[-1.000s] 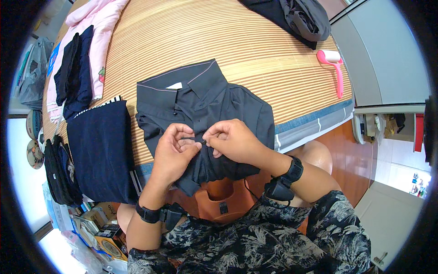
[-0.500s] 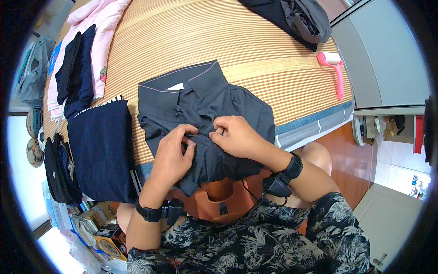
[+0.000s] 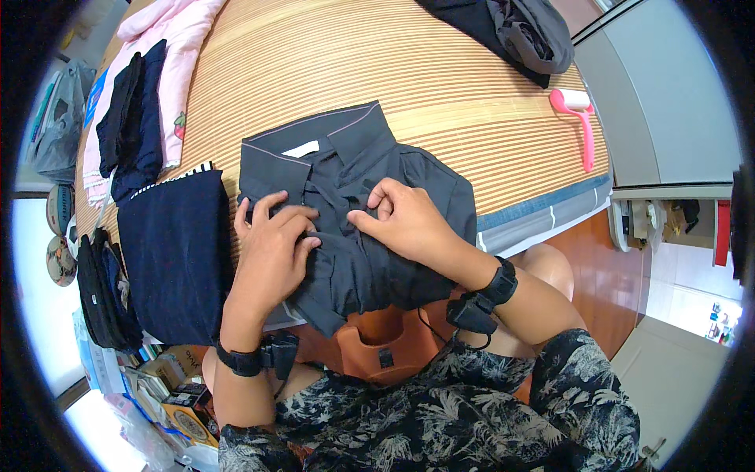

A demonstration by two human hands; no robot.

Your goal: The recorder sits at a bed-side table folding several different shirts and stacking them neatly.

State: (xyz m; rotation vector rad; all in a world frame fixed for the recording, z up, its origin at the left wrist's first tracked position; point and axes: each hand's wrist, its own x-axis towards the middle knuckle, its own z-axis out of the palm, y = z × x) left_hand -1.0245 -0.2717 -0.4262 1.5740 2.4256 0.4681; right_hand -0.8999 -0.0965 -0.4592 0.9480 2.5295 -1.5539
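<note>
A dark grey collared shirt (image 3: 440, 189) lies in front of me on a striped mat, its collar pointing away and a white label showing inside the neck. My left hand (image 3: 271, 256) rests on the shirt's left front with its fingers spread. On the other side of the front opening, my right hand (image 3: 413, 228) has its thumb and curled fingers closed on the shirt's fabric near the front edge. Wrinkles run down the shirt's middle, and its lower part hangs over the near edge of the mat.
Folded navy cloth (image 3: 173, 252) lies left of the shirt, with black garments (image 3: 106, 291) beside it. Farther left is a pink blanket (image 3: 177, 47). A pink lint roller (image 3: 586, 134) and a dark clothes pile (image 3: 527, 39) lie right. Below stands an orange-brown stool (image 3: 385, 346).
My left hand has moved left and spread its fingers, away from the shirt's middle. The right hand has shifted slightly up and left, and the front opening looks wider.
</note>
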